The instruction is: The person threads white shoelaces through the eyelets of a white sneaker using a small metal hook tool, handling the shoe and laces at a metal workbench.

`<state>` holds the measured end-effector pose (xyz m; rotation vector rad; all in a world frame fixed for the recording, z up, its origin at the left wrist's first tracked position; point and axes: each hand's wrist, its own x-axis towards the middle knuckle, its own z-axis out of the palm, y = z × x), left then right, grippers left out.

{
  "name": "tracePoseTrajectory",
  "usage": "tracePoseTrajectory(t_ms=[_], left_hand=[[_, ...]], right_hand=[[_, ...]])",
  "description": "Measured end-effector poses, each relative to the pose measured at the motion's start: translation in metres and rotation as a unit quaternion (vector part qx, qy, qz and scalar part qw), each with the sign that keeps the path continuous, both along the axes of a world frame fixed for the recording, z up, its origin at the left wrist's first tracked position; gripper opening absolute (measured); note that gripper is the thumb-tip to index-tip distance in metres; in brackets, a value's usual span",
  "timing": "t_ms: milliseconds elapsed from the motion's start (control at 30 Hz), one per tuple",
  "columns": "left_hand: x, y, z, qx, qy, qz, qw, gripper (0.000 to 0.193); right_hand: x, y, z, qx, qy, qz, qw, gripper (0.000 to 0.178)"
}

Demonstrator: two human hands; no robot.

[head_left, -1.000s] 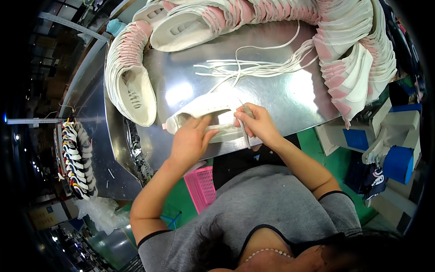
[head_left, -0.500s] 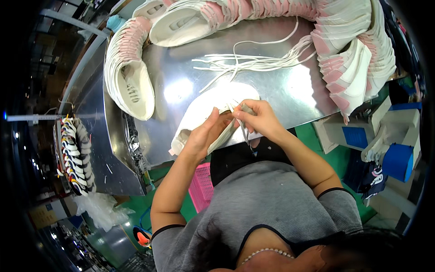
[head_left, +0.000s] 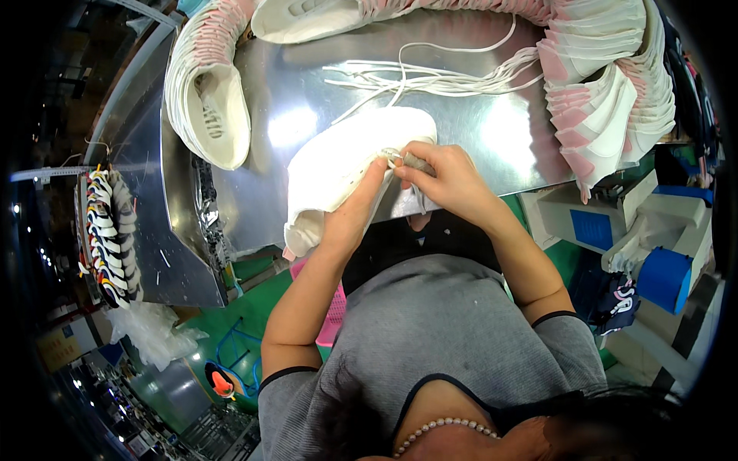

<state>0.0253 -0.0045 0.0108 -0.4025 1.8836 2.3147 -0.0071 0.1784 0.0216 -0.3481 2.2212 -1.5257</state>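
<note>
A white shoe upper [head_left: 330, 173] lies at the near edge of the metal table, its toe pointing away to the right. My left hand [head_left: 352, 211] grips it from the left, thumb along the eyelet edge and the other fingers mostly hidden inside or behind it. My right hand [head_left: 450, 180] pinches a short, greyish, wrapped handle [head_left: 417, 162] close to the eyelets. A white shoelace [head_left: 392, 154] runs between both hands' fingertips at the eyelets. The handle's working end is too small to make out.
Loose white laces [head_left: 453, 81] spread across the metal table [head_left: 307, 84]. Nested white-and-pink uppers stand in a row at the left [head_left: 219, 115] and pile up at the right [head_left: 596, 115]. A pink basket [head_left: 332, 315] sits below; a beige-and-blue machine [head_left: 653, 230] stands to the right.
My right hand has turned, and its fingers are closer to the eyelets. My left thumb now presses at the eyelet edge beside the lace. The whole view has shifted slightly.
</note>
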Motion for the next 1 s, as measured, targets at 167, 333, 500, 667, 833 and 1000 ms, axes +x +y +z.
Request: tracePoseTrajectory(t_ms=[167, 333, 500, 667, 833, 1000], left_hand=[[-0.005, -0.001, -0.002, -0.028, 0.025, 0.013, 0.999, 0.024], [-0.003, -0.001, -0.004, -0.054, 0.034, 0.006, 0.998, 0.023], [0.004, 0.004, 0.006, -0.267, 0.198, -0.021, 0.943, 0.028], [0.008, 0.007, 0.023, -0.529, 0.254, -0.125, 0.800, 0.028], [-0.001, -0.025, -0.021, 0.009, -0.058, -0.047, 0.997, 0.041], [-0.016, -0.049, -0.001, 0.190, -0.150, -0.161, 0.957, 0.054]], right_hand=[[0.012, -0.002, -0.002, -0.099, 0.034, -0.056, 0.993, 0.021], [0.010, 0.000, -0.013, -0.121, 0.063, -0.051, 0.989, 0.019], [0.003, 0.002, 0.003, -0.046, -0.003, -0.043, 0.998, 0.017], [-0.014, -0.024, 0.011, 0.214, 0.131, 0.035, 0.967, 0.019], [-0.019, 0.036, 0.038, 0.074, 0.075, 0.053, 0.993, 0.034], [-0.042, 0.030, -0.038, -0.118, -0.022, -0.125, 0.985, 0.050]])
